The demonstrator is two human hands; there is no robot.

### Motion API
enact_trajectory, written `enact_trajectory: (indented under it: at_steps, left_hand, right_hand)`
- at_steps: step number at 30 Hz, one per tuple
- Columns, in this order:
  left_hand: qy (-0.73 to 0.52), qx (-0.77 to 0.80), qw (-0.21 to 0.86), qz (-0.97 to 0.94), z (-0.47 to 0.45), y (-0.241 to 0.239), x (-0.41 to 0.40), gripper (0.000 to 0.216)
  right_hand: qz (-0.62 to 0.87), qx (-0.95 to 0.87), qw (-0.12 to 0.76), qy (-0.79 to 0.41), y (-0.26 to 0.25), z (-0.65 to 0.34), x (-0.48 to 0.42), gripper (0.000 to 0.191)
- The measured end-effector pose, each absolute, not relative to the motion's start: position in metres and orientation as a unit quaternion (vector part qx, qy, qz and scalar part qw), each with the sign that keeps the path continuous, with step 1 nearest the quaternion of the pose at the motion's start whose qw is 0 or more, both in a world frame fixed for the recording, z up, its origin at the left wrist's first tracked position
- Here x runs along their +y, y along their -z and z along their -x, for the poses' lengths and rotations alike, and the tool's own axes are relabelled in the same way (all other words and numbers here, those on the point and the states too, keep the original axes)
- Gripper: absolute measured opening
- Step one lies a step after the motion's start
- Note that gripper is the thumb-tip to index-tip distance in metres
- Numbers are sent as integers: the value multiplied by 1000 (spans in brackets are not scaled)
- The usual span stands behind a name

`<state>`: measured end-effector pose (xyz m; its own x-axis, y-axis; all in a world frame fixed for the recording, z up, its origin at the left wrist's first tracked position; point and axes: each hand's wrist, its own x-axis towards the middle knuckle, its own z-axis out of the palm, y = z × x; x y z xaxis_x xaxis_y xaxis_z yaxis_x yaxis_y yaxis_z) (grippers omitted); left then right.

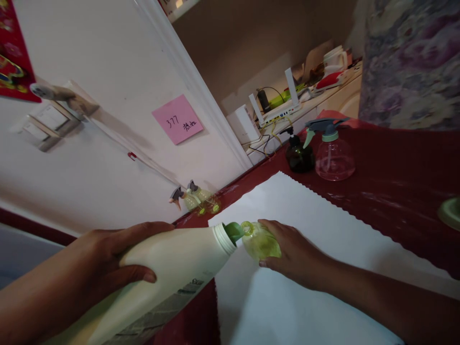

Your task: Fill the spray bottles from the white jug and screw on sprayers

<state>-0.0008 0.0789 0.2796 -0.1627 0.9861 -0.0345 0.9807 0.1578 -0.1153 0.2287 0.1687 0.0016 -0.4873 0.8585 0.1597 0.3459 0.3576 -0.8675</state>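
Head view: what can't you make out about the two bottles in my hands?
Head view only.
white bottle: base cut off by bottom edge, label blurred.
small green bottle: much of it hidden by the right hand.
green spout: flow too small to see.

Base of cream bottle (172, 273) cut off by bottom edge; label print blurred, not readable. Left hand (118, 254) covers its upper side. Right hand (294, 251) hides far side of small green bottle (259, 242). Pink note (177, 119): second word too small. Green round thing (451, 213) cut by right edge.
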Motion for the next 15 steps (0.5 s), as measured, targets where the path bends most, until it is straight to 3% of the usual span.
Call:
enact_trajectory:
  at_steps: [15]
  left_hand:
    - [-79,-753,22,653,22,-279,81,54]
  right_hand:
    - [394,-765,315,-402,-2,-229,168,78]
